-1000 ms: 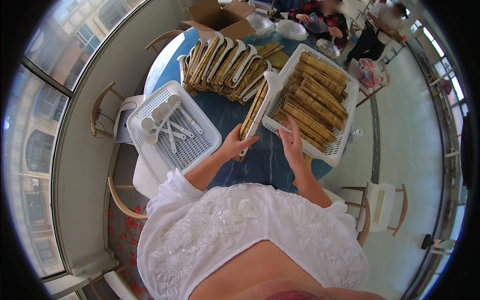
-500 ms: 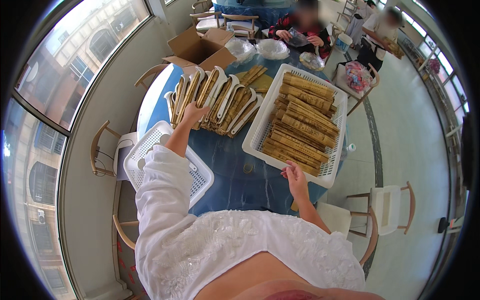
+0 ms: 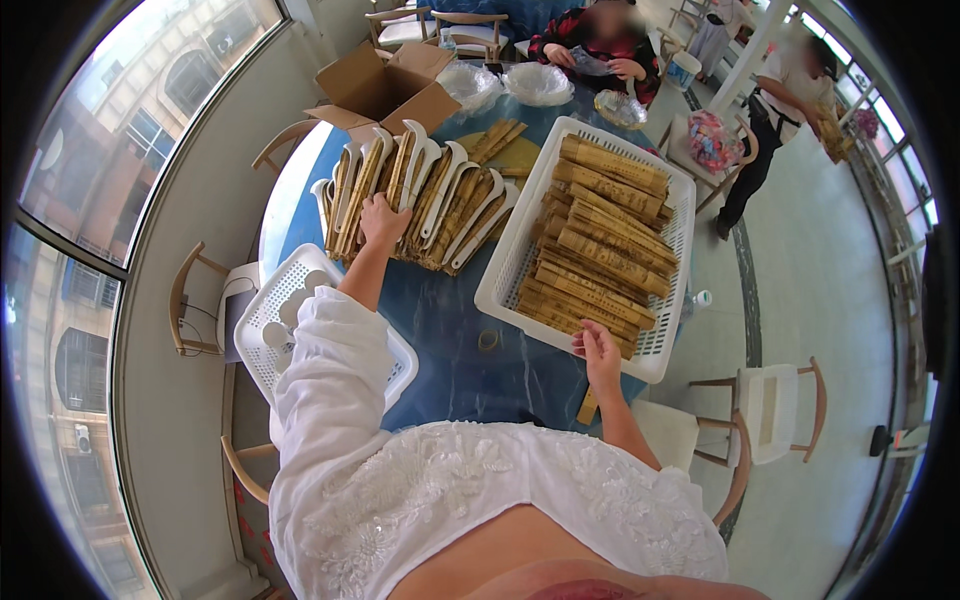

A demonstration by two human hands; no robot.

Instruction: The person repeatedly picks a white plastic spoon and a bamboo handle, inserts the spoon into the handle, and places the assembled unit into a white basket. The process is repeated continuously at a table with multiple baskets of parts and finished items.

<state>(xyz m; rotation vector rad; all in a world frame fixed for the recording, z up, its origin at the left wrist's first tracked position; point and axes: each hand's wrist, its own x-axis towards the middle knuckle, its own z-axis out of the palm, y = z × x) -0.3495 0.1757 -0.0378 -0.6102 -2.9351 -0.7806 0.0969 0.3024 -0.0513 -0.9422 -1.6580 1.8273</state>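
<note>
My left hand (image 3: 382, 218) reaches into a row of flat, yellow-brown strips (image 3: 462, 215) standing close together on the far left of the table. Its fingers curl over the near end of one bundle. White spoon-like pieces (image 3: 440, 200) with curved tips lie among these bundles. At the near rim of a big white basket (image 3: 655, 368), my right hand (image 3: 598, 348) hangs with its fingers loosely bent and nothing visible in it. More patterned brown strips (image 3: 600, 235) are stacked inside that basket. My left fingertips are partly hidden by the bundles.
A second white basket (image 3: 402, 372) with round white pieces sits under my left forearm. An open cardboard box (image 3: 385, 90) and plastic-wrapped bowls (image 3: 538, 84) stand at the far edge of the blue table (image 3: 450, 350). One person sits opposite; another stands at the right.
My left hand has shifted slightly left along the bundles. My right hand has moved a little right at the basket's rim. The view has shifted slightly, and the standing person has moved.
</note>
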